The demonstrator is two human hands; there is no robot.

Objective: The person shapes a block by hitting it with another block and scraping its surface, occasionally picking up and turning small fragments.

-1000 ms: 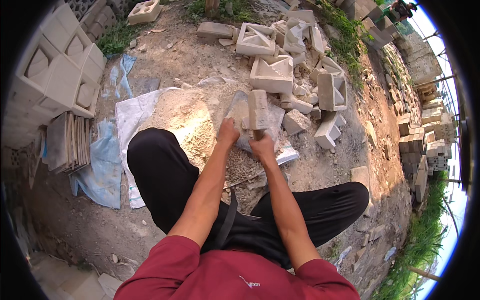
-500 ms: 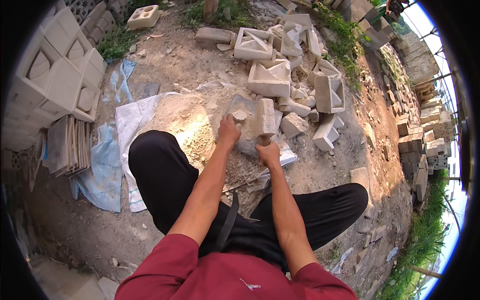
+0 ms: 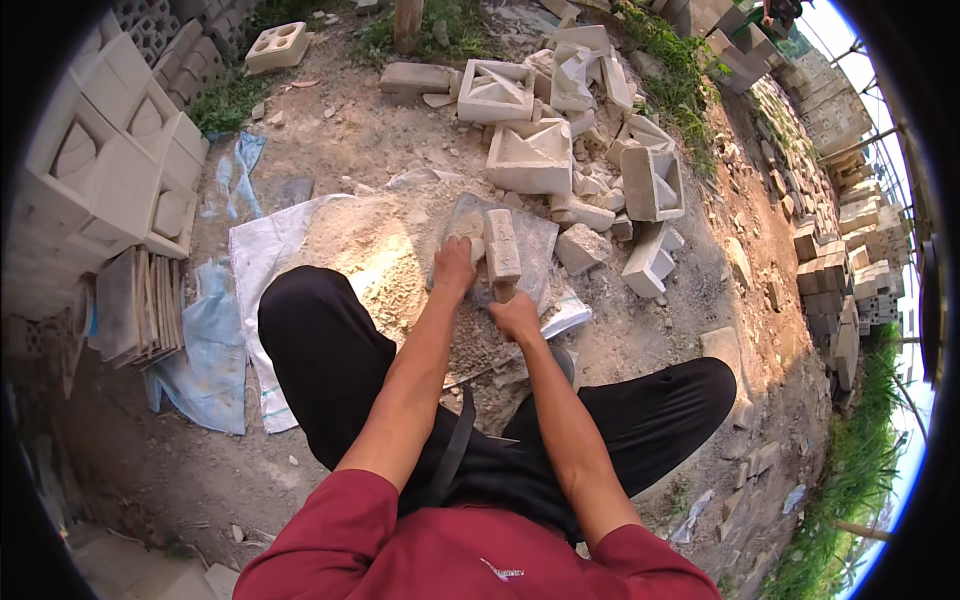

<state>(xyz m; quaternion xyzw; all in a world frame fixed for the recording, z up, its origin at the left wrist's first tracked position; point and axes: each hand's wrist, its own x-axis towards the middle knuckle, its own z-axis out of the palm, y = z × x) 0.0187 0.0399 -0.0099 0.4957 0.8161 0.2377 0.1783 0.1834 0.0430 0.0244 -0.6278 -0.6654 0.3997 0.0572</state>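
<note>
My right hand [image 3: 515,315] is wrapped round the short handle of a dusty mallet [image 3: 502,247] with a long block-shaped head. The head lies over a flat grey slab [image 3: 537,245] on the ground in front of me. Just left of it, my left hand [image 3: 455,266] is closed on a pale chunk of broken block [image 3: 476,249], partly covered by the fingers and set against the slab. A heap of crushed, sandy rubble [image 3: 370,245] spreads left of the slab, on a white woven sack [image 3: 272,245].
Broken pale blocks [image 3: 530,157] and fragments pile up beyond the slab to the right. Decorative blocks [image 3: 95,150] are stacked at the left, above thin boards [image 3: 150,305] and a blue sheet [image 3: 210,365]. A block with round holes [image 3: 277,47] lies at the far left.
The mallet has moved left and come down beside the chunk, my right hand moving with it. My left hand keeps its hold on the chunk with little movement.
</note>
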